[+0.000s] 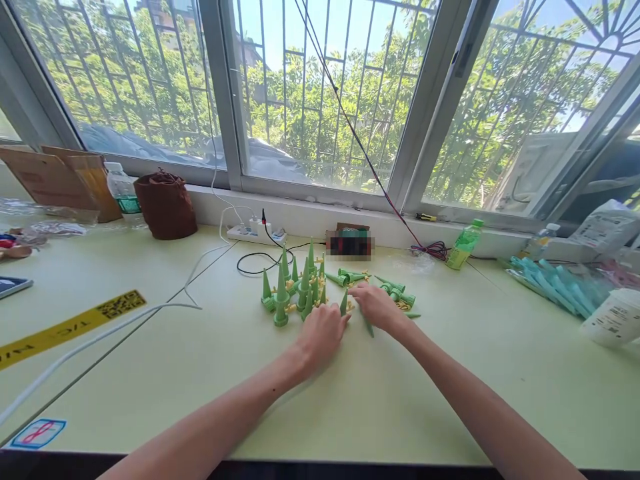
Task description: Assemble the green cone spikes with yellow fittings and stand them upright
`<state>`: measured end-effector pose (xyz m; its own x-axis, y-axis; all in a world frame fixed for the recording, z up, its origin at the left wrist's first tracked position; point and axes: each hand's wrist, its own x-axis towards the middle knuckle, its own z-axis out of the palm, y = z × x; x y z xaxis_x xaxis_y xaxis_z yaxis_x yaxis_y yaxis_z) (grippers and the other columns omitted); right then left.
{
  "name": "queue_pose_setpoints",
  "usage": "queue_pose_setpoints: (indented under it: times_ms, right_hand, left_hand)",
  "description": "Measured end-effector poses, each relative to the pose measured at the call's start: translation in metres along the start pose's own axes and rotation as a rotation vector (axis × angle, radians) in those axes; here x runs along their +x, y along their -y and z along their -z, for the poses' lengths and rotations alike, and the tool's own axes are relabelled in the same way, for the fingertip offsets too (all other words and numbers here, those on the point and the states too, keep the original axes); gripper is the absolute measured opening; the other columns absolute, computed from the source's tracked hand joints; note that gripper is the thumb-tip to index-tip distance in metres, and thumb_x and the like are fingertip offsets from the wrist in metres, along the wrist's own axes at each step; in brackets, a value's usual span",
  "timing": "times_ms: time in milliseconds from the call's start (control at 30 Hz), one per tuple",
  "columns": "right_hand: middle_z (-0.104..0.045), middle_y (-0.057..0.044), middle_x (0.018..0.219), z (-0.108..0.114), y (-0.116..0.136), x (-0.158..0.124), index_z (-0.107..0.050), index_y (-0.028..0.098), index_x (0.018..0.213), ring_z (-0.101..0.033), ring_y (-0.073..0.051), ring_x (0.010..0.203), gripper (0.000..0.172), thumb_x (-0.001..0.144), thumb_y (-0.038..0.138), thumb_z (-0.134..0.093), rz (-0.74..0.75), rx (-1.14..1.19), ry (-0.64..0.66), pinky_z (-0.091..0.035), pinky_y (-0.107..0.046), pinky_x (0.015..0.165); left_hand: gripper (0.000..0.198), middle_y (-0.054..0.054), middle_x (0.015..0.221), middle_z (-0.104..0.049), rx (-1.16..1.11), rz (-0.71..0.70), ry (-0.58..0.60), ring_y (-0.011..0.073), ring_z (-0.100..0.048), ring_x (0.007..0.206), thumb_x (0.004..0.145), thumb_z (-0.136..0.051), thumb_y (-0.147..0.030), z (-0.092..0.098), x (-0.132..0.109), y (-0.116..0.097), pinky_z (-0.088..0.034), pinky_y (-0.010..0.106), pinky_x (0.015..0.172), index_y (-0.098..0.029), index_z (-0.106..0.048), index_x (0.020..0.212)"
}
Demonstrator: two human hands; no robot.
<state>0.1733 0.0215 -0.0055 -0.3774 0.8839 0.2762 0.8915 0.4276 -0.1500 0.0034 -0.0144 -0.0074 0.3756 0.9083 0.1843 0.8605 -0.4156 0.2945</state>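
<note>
My left hand point(323, 333) is closed around the lower part of an upright green plastic watering spike point(343, 303), which has a small yellow valve at its side. Just beyond it, my right hand point(377, 307) has its fingers bent together near that spike; what is between the fingertips is hidden. Left of my hands stands a cluster of green spikes point(281, 300) with yellow valves, points up. Loose green spike parts point(395, 290) lie right of and behind my right hand. Another spike point(369, 328) lies on the table under my right wrist.
A power strip point(240, 233) with cables sits by the window. Further along are a brown drawstring bag point(166, 203), a green bottle point(464, 245), bagged turquoise items point(550, 283) and a white cup point(613, 319). A white cable point(115, 327) and yellow tape point(75, 327) cross the table's left side.
</note>
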Motion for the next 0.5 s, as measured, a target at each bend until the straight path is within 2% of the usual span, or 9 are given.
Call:
queue_pose_setpoints:
  times_ms: [133,500]
  right_hand:
    - [-0.064,-0.007,0.083,-0.006,-0.005,0.013,-0.071,0.017,0.083,-0.057,-0.017,0.074,0.026,0.086,0.008,-0.046,0.001,-0.113,0.129,-0.029,-0.025,0.057]
    - [-0.067,-0.008,0.093,-0.009,-0.007,0.019,-0.073,0.018,0.092,-0.057,-0.017,0.078,0.023,0.087,0.013,-0.051,-0.003,-0.111,0.179,-0.028,-0.024,0.058]
  left_hand:
    - [0.03,0.017,0.083,-0.069,0.042,0.036,0.037,0.029,-0.069,0.08,0.096,-0.046,-0.032,-0.002,0.001,-0.001,-0.044,0.03,0.062,-0.01,-0.066,0.092]
    - [0.029,0.016,0.087,-0.07,0.062,0.046,0.11,0.0266,-0.07,0.084,0.098,-0.041,-0.025,0.002,0.002,-0.002,-0.048,0.03,0.067,-0.01,-0.065,0.096]
